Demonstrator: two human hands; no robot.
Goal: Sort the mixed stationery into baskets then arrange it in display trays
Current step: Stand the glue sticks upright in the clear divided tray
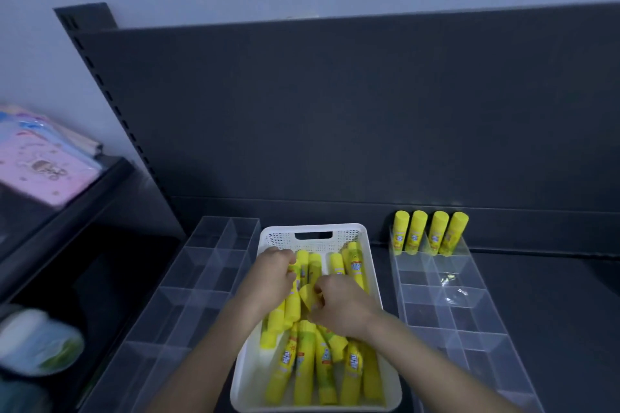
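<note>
Glue sticks (303,369) lie heaped in the white basket (315,238) at six o'clock; standing sticks (431,231) fill the clear tray's (469,312) far row at two o'clock. Left hand (271,273) and right hand (339,305) each grip sticks from the heap. Probably light, rigid and slick: hold mid-barrel.

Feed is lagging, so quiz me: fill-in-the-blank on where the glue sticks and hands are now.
____ upright glue sticks stand in the far row of the right tray.
The left hand and right hand each grip loose glue sticks in the ____ basket.
The basket sits ____ the left tray and the right tray.
Missing: four; white; between.
</note>
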